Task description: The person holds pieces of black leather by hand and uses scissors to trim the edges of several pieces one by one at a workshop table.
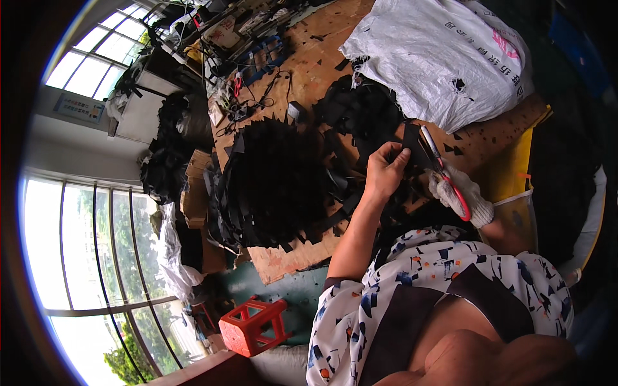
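Between the thumb and fingers of my bare left hand (388, 168) is a black fabric strip (417, 147). My right hand (460, 193), in a white knitted glove, grips a pair of scissors (444, 168) with red handles. Their blades point away from me, close beside the strip's right side; whether they touch it I cannot tell. A large heap of black fabric pieces (273, 183) lies on the table to the left of my hands. Beyond my left hand sits a smaller black fabric pile (360, 109).
A white woven sack (444, 58) lies at the table's far right. Black scraps dot the wooden table (283, 262). Cables and a blue crate (264, 56) are at the far left. A red plastic stool (254, 326) stands on the floor, and yellow sheeting (515, 164) hangs at the right.
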### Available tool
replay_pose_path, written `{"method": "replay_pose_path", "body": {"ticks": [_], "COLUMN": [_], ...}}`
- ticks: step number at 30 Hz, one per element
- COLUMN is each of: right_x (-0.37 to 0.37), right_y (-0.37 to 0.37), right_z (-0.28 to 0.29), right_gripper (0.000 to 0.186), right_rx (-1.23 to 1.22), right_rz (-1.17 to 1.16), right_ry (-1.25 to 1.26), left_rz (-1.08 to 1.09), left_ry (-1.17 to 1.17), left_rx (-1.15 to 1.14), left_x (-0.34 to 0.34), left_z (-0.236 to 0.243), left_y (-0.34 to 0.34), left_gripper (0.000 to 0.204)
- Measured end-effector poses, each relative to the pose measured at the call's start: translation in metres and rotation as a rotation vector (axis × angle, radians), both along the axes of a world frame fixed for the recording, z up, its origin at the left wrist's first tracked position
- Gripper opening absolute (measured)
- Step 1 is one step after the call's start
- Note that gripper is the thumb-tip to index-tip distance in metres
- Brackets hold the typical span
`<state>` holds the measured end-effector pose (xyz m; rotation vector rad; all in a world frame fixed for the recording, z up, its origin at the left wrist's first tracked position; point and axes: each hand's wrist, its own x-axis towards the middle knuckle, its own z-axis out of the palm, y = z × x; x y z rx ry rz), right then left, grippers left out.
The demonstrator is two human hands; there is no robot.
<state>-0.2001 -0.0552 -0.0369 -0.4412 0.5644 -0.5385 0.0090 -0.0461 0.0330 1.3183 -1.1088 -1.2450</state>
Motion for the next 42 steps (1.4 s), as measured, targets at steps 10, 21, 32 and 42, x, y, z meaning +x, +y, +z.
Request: {"method": "replay_pose_path", "body": {"ticks": [10,21,32,42], "right_x": [0.002,0.009,0.011,0.002], "right_y": [0.005,0.024,0.025,0.014], "right_z": [0.009,0.037,0.040,0.025], "right_gripper": [0.046,0.042,0.039,0.041], "right_rx": [-1.190,-0.868,-0.349,0.242], "right_rz": [0.127,-0.004,-0.102,-0.131], "right_ry": [0.867,0.603,0.157,-0.100], "left_rz": [-0.025,-0.076,-0.187,-0.128], "left_ry": [-0.141,-0.001,-0.161,-0.132], "left_rx": [-0.085,-0.053,-0.007,0.053], "left_x": [-0.005,-0.008,-0.005,-0.002], "left_z": [-0.013,-0.003,-0.021,-0.020], "left_y": [-0.001,0.001,0.000,0.005], "left_gripper": [0.016,0.013,0.020,0.018]}}
